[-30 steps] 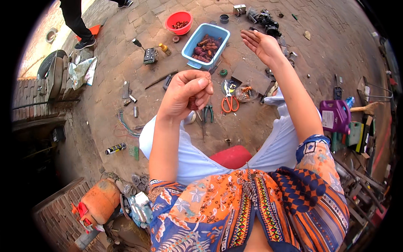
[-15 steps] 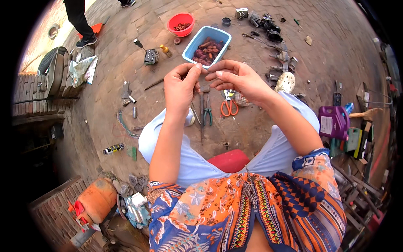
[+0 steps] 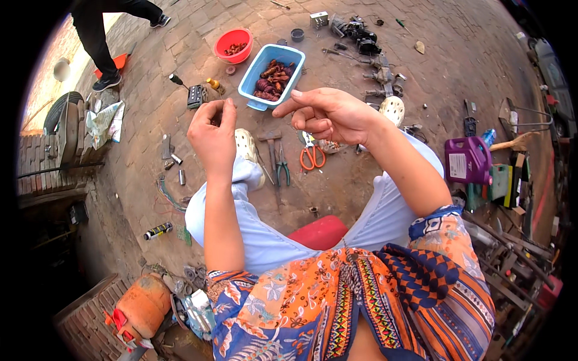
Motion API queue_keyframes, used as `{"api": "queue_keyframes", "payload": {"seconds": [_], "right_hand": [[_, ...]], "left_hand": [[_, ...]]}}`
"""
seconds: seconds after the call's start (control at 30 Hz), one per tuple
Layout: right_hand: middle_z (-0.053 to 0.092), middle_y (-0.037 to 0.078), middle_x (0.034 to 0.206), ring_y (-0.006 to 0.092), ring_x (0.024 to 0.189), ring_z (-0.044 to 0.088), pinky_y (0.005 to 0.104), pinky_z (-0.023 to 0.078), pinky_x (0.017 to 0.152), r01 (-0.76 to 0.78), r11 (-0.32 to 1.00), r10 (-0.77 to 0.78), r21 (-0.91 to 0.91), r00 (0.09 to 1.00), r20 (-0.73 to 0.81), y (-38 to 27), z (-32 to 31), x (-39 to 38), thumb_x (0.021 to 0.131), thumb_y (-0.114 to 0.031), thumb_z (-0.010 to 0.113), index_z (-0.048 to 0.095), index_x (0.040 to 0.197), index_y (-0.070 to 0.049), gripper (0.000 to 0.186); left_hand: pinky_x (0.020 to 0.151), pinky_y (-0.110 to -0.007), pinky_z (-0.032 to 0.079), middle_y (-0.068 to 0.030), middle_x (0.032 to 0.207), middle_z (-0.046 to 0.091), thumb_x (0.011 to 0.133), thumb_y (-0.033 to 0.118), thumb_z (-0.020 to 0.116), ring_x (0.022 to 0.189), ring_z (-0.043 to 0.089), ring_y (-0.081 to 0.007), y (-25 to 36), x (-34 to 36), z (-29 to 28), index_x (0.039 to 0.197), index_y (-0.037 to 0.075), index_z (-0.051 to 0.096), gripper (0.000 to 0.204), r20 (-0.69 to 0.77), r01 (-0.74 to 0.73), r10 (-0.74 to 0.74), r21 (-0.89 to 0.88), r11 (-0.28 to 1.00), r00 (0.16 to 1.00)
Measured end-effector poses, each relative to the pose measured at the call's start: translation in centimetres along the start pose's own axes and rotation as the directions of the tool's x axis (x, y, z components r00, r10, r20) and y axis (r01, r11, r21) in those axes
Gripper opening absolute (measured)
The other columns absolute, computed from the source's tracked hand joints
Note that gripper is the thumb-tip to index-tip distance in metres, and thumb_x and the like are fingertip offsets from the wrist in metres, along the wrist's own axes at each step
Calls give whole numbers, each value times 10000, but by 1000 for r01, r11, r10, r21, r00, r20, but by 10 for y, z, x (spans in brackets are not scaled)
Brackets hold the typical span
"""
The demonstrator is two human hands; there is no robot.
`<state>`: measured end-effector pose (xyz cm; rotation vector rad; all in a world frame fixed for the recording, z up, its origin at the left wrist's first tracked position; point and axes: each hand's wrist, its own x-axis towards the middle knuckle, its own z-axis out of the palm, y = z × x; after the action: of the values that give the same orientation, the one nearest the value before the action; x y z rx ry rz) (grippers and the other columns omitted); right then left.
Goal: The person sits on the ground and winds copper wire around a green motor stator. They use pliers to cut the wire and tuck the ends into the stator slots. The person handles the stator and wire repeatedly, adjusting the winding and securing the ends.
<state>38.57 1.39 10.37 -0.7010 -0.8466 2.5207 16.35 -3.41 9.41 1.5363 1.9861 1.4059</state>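
Note:
My left hand (image 3: 214, 135) is raised over the ground left of centre, its thumb pressed to the curled fingers; whatever it may hold is hidden. My right hand (image 3: 340, 114) hovers apart from it, index finger stretched out and the others loosely bent, with nothing visible in it. Just beyond the hands stands a light blue plastic basin (image 3: 248, 87) holding dark reddish-brown coils (image 3: 274, 80), which look like copper windings. Between my feet lie a hammer (image 3: 270, 137), green-handled pliers (image 3: 283, 168) and orange-handled scissors (image 3: 313, 157).
Farther off are a red bowl (image 3: 220, 45) with small brown pieces, a black box-shaped part (image 3: 197, 96) and a yellow bottle (image 3: 215, 86). Metal parts (image 3: 364, 39) lie at the far right. A purple jug (image 3: 468, 159) stands right; an orange gas cylinder (image 3: 141, 305) lies near left. A person (image 3: 93, 39) walks at the far left.
My hands were close together at the fingertips; now they are apart, the left lower and farther left. The view has shifted, and the person at the far left has taken a wider stride.

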Motion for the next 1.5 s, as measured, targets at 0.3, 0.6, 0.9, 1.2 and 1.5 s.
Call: {"api": "queue_keyframes", "payload": {"seconds": [0.3,0.6,0.9,1.2,1.5], "right_hand": [[480,-57,638,2,491,352,166,281,444,108,980,-129,-167,984,-125,4,-6,6,981,-219,513,611,1050,16,264],[529,-30,667,20,539,357,184,274,474,78,852,-124,-518,991,-55,23,1,14,989,-292,479,646,1009,-13,326],[614,-12,762,27,588,430,177,353,532,90,768,-312,-634,917,-247,13,0,4,954,-264,558,637,1019,0,283],[675,44,825,61,683,579,220,487,641,97,741,-364,-664,890,-276,14,-9,7,927,-267,606,633,974,0,272],[664,48,750,74,639,593,232,493,598,127,595,-561,-794,772,-297,15,-17,16,895,-230,653,623,900,21,254]], "left_hand": [[462,-192,341,30,647,550,893,170,664,511,435,-23,-5,-5,1,919,7,676,166,-68,47,-61,-203,978,996],[625,-343,495,-109,863,649,833,38,625,704,627,-273,11,-29,10,1015,40,660,185,348,-383,400,-120,916,848],[618,-266,492,-75,784,646,880,48,604,702,636,-143,-4,-25,-8,905,-10,668,90,196,-218,214,-1,976,957],[592,-244,487,-81,797,640,877,31,604,689,643,-137,-2,-25,-6,906,-20,666,85,162,-233,225,36,972,961],[565,-261,456,-65,765,622,861,45,629,621,584,-129,4,-25,-6,893,-1,672,70,118,-327,314,109,939,942]]}}
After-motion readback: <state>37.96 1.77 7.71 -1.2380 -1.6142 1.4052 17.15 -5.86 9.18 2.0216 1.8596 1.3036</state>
